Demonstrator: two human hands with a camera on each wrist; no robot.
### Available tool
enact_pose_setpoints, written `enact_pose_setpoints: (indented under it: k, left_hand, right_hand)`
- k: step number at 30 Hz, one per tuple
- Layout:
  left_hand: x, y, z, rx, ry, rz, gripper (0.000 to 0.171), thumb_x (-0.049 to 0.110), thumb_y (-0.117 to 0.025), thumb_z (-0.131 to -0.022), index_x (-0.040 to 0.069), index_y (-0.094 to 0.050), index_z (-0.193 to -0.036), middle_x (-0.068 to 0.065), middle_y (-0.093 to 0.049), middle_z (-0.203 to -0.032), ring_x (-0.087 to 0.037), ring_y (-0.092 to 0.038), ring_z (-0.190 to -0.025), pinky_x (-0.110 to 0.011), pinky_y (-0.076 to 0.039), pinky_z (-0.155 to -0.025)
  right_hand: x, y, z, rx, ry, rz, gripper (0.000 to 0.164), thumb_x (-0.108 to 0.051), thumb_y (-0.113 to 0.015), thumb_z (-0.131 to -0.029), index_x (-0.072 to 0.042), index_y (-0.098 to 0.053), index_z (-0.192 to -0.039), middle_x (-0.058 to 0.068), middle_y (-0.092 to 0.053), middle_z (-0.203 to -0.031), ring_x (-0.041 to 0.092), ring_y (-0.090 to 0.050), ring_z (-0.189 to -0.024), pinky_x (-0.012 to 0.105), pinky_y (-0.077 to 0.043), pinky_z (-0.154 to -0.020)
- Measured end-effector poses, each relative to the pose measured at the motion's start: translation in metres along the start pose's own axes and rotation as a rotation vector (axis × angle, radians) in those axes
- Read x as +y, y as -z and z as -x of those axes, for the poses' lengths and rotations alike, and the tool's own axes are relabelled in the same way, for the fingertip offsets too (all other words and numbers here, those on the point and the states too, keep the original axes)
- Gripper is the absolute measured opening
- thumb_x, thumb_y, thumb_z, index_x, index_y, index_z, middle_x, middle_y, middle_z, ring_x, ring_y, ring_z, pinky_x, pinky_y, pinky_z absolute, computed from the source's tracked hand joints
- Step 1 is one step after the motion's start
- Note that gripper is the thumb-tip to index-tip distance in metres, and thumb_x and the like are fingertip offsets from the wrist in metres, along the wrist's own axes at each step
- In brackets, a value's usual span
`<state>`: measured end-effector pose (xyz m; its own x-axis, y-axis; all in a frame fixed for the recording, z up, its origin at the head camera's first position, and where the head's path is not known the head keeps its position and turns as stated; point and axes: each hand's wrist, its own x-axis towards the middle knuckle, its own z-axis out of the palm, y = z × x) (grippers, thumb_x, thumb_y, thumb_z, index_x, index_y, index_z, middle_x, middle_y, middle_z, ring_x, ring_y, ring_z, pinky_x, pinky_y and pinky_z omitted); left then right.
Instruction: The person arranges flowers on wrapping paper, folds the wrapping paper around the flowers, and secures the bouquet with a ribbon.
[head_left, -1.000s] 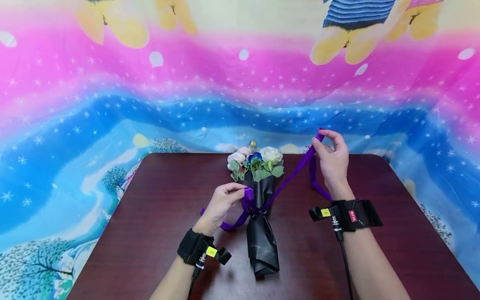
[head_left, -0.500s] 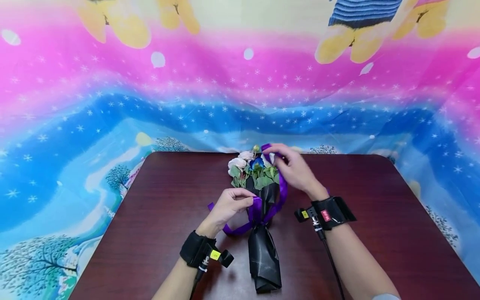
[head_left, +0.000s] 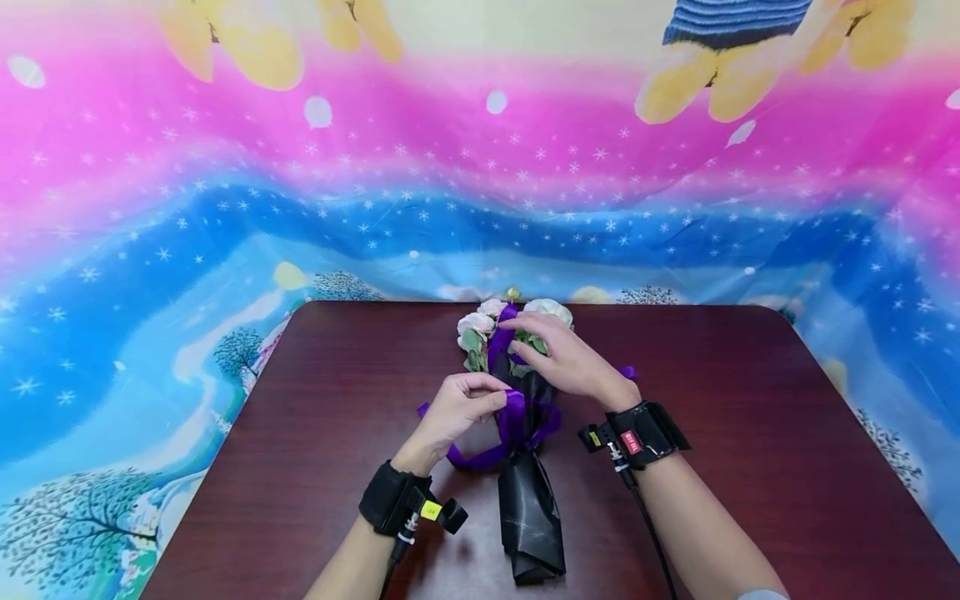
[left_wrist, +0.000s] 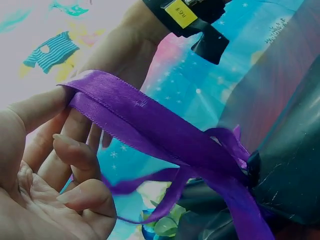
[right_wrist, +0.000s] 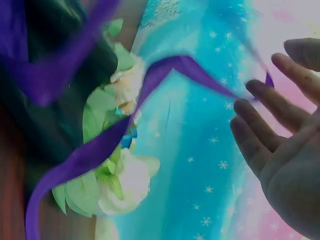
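A purple ribbon [head_left: 512, 421] is wrapped round the narrow waist of a bouquet in black paper [head_left: 531, 521]. My left hand [head_left: 457, 408] pinches a raised loop of it above the waist. In the left wrist view that ribbon loop [left_wrist: 140, 112] runs back to the paper from the fingertips. My right hand [head_left: 566, 358] is over the flowers with its fingers extended, a ribbon tail [head_left: 501, 337] at the fingertips. The right wrist view shows the right fingers [right_wrist: 272, 107] fairly straight and spread, the ribbon [right_wrist: 185, 65] passing by their tips, partly hidden.
White flowers [head_left: 476, 323] and green leaves top the bouquet, which lies on a dark red-brown table [head_left: 337, 375]. A printed cloth backdrop [head_left: 420, 192] stands behind the table's far edge. Each wrist wears a black strap [head_left: 647, 435] with a cable.
My right hand has swung from the far right to the left over the flowers, bringing the ribbon tail across the bouquet. The left hand has stayed nearly still with its loop.
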<state>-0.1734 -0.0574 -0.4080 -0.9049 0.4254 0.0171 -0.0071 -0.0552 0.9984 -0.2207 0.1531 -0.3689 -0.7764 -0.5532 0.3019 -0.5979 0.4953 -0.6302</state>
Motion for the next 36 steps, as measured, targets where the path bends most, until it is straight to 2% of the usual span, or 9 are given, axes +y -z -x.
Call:
enact_pose_setpoints:
  k: [4,11,15,19,20,24,29,33,36]
  left_hand:
    - [0.002,0.000,0.002,-0.002,-0.017,-0.007,0.021,0.011,-0.065,-0.092,-0.008,-0.068,-0.101,0.001,-0.053,-0.069,-0.013,-0.045,-0.059,-0.023,-0.038,-0.055]
    - [0.002,-0.003,0.002,0.013,-0.028,-0.007,0.019,0.011,-0.066,-0.091,-0.006,-0.069,-0.099,0.003,-0.050,-0.066,-0.012,-0.042,-0.058,-0.024,-0.035,-0.055]
    - [0.001,-0.006,0.001,0.020,-0.040,-0.016,0.019,0.010,-0.067,-0.090,-0.007,-0.069,-0.099,0.004,-0.056,-0.070,-0.012,-0.048,-0.063,-0.024,-0.039,-0.059]
    - [0.001,-0.007,-0.001,0.046,-0.029,-0.027,0.021,0.010,-0.068,-0.089,-0.008,-0.070,-0.100,0.001,-0.068,-0.086,-0.015,-0.059,-0.083,-0.028,-0.047,-0.074]
    - [0.001,-0.008,-0.002,0.054,-0.025,-0.030,0.021,0.010,-0.068,-0.089,-0.007,-0.070,-0.100,0.001,-0.070,-0.090,-0.016,-0.059,-0.087,-0.029,-0.047,-0.078]
    - [0.004,-0.009,-0.003,0.077,-0.019,-0.053,0.020,0.010,-0.069,-0.088,-0.007,-0.071,-0.099,-0.002,-0.070,-0.090,-0.018,-0.059,-0.087,-0.030,-0.047,-0.077]
    - [0.007,-0.012,-0.005,0.073,-0.030,-0.064,0.021,0.010,-0.069,-0.089,-0.008,-0.071,-0.099,-0.001,-0.069,-0.091,-0.019,-0.058,-0.089,-0.031,-0.047,-0.079]
    - [0.009,-0.013,-0.006,0.054,-0.040,-0.067,0.020,0.010,-0.068,-0.089,-0.007,-0.071,-0.098,-0.003,-0.067,-0.091,-0.020,-0.057,-0.089,-0.032,-0.046,-0.079]
    - [0.009,-0.014,-0.008,0.027,-0.041,-0.079,0.020,0.012,-0.068,-0.089,-0.006,-0.072,-0.098,-0.004,-0.066,-0.091,-0.021,-0.056,-0.089,-0.033,-0.045,-0.078]
  right_hand:
    - [0.002,-0.003,0.009,0.028,-0.016,-0.008,0.028,-0.020,-0.053,-0.100,-0.009,-0.063,-0.123,0.004,-0.053,-0.131,0.020,-0.044,-0.125,0.044,-0.037,-0.100]
    - [0.004,-0.008,0.014,0.020,-0.008,-0.043,0.028,-0.015,-0.049,-0.101,-0.015,-0.060,-0.127,-0.001,-0.054,-0.132,0.017,-0.045,-0.126,0.043,-0.039,-0.099]
    - [0.005,-0.010,0.022,-0.003,-0.083,-0.100,0.026,-0.023,-0.050,-0.101,-0.019,-0.063,-0.123,-0.001,-0.061,-0.118,0.013,-0.057,-0.105,0.040,-0.046,-0.086]
    - [0.011,-0.014,0.037,-0.033,-0.173,-0.198,0.026,-0.031,-0.048,-0.101,-0.021,-0.065,-0.118,0.004,-0.062,-0.100,0.016,-0.056,-0.082,0.037,-0.046,-0.072]
    - [0.013,-0.016,0.041,-0.034,-0.183,-0.218,0.027,-0.031,-0.047,-0.102,-0.020,-0.066,-0.118,0.005,-0.061,-0.098,0.018,-0.054,-0.081,0.036,-0.046,-0.070]
    - [0.017,-0.021,0.054,-0.039,-0.204,-0.302,0.027,-0.026,-0.046,-0.102,-0.019,-0.067,-0.118,0.004,-0.057,-0.096,0.025,-0.053,-0.081,0.036,-0.046,-0.066]
    - [0.020,-0.026,0.066,-0.048,-0.139,-0.434,0.025,-0.017,-0.050,-0.100,-0.012,-0.065,-0.120,0.006,-0.061,-0.102,0.030,-0.057,-0.084,0.033,-0.048,-0.069]
    - [0.023,-0.033,0.071,-0.021,-0.094,-0.481,0.022,-0.019,-0.058,-0.097,-0.015,-0.067,-0.116,0.003,-0.061,-0.096,0.021,-0.056,-0.081,0.029,-0.046,-0.067]
    - [0.024,-0.038,0.073,-0.005,-0.099,-0.501,0.018,-0.018,-0.062,-0.094,-0.017,-0.068,-0.111,0.004,-0.054,-0.082,0.017,-0.048,-0.068,0.028,-0.040,-0.059]
